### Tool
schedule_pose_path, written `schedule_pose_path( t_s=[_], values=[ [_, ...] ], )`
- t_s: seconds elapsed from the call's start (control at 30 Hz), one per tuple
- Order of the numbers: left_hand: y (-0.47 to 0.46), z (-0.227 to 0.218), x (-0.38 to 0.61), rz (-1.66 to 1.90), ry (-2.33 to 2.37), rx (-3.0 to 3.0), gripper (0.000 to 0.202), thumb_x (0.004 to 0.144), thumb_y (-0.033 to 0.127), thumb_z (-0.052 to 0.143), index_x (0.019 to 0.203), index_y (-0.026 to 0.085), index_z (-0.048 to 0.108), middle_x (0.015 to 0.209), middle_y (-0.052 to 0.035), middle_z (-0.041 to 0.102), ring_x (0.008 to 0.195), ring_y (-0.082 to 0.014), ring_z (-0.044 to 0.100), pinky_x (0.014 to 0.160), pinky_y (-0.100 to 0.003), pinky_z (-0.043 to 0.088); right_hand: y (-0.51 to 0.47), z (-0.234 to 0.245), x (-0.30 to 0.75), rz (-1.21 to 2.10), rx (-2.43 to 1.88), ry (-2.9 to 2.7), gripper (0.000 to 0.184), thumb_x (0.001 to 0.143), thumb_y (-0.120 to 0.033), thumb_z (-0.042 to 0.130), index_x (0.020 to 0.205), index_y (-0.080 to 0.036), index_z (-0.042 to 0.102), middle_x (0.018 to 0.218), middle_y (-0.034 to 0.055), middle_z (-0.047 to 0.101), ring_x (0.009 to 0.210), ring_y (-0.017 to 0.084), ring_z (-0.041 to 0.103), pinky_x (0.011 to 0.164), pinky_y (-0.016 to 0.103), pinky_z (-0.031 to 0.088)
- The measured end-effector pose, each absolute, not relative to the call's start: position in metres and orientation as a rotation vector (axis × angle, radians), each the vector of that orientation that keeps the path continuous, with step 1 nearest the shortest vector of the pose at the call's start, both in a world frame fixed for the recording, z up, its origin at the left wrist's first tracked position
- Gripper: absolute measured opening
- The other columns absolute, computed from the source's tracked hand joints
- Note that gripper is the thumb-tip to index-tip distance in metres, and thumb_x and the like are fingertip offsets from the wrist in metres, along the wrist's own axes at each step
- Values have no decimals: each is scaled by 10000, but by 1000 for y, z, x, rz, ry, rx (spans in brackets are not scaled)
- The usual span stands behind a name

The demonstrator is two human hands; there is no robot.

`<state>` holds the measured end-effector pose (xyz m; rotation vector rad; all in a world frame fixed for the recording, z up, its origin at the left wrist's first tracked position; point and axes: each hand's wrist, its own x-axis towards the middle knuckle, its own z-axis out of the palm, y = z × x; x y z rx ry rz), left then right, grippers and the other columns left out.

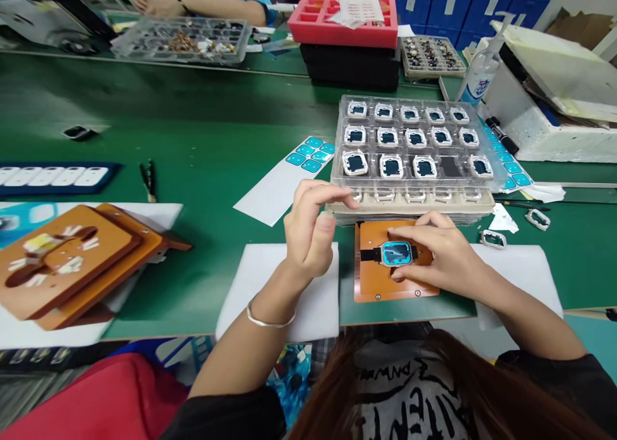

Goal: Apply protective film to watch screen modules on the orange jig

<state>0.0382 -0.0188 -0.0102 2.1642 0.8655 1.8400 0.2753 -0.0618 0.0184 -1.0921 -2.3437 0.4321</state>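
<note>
On an orange fixture plate [371,282] lies a silver-rimmed watch case [396,254] with a bright blue film on its face. Dark strips run out from its sides. My right hand [446,255] reaches over the plate from the right, thumb and forefinger closed about the case's near and far edges. My left hand [311,231] is raised left of the plate, thumb and forefinger apart, nothing visible in it. Just beyond the plate stands a stack of clear trays [414,183] holding rows of watch cases. A sheet of blue film stickers [308,155] lies to their left.
Stacked orange fixtures [72,260] lie at left, near tweezers [149,180]. White foam sheets [279,292] flank the plate. Loose watch frames [492,239] rest at right. Behind are a pump bottle [482,74], a red tray [342,32] and another person's hands [157,2].
</note>
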Motion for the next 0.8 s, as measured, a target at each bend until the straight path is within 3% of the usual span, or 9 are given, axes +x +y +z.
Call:
schedule_pose_path(
  t_s=[0.1,0.2,0.33,0.57,0.67,0.8],
  values=[
    [-15,-10,39,1951,828,2066,373,1025,423,354,1102,238,669,793,-37,662,793,-195,626,701,-351,509,-56,21,275,401,-748,-2370,684,871,-514,712,1416,-145,526,1333,153,657,1217,290,587,988,471,529],
    [-9,-9,37,2167,896,1894,344,1010,434,403,957,242,683,707,-20,634,675,-187,604,655,-360,487,-45,21,263,384,-452,-2607,760,962,-542,564,1524,-73,360,1570,187,413,1515,286,292,1227,494,307],
    [3,-7,30,2429,1021,1583,390,987,496,426,805,216,627,623,7,555,530,-150,544,558,-329,429,-28,19,234,398,-386,-2916,790,999,-579,452,1555,-46,277,1623,195,282,1550,293,170,1272,548,110],
    [10,-4,26,2386,1018,1383,352,969,390,424,753,165,587,595,27,530,489,-111,557,526,-264,423,-20,6,215,380,-305,-3088,715,1042,-531,369,1556,-46,265,1634,179,251,1559,269,131,1263,559,-23],
    [8,-6,27,2388,973,1405,365,964,415,449,751,163,606,610,21,550,486,-113,557,523,-271,410,-22,0,214,358,-331,-3083,688,1052,-511,349,1547,-38,284,1633,185,255,1561,273,122,1258,565,-28],
    [5,-8,30,2354,940,1482,398,967,469,481,767,160,634,630,12,564,516,-118,555,560,-282,415,-20,7,221,417,-291,-2977,655,1042,-507,385,1522,-63,343,1626,177,303,1554,279,163,1263,546,58]
  ],
)
